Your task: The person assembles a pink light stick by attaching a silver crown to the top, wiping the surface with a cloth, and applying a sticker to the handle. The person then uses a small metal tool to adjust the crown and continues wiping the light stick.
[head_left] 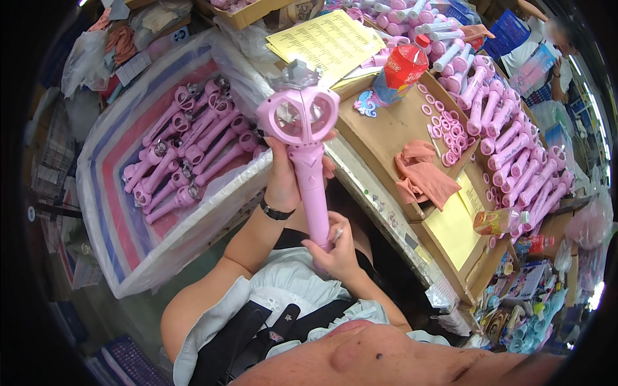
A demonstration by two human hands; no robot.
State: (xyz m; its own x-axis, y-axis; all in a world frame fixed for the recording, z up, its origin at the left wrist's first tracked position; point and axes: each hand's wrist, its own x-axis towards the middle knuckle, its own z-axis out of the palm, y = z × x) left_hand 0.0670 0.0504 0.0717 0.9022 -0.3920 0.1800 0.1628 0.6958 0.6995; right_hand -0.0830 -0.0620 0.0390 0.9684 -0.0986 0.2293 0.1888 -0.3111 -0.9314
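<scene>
I hold a pink toy wand [302, 138] upright in front of me; it has a ring-shaped head and a silver crown on top. My left hand [283, 180] grips the upper handle just under the head. My right hand [335, 251] holds the bottom end of the handle, a ring on one finger. To the left, a plastic-lined bin [109, 212] holds several finished pink wands [187, 148] lying side by side.
A cardboard-topped table [393, 122] carries a red-labelled bottle [399, 71], yellow papers [325, 38], small pink rings [447, 128], a pink cloth [421, 174] and rows of pink handles [515, 154]. Another person [547, 38] sits at the far right.
</scene>
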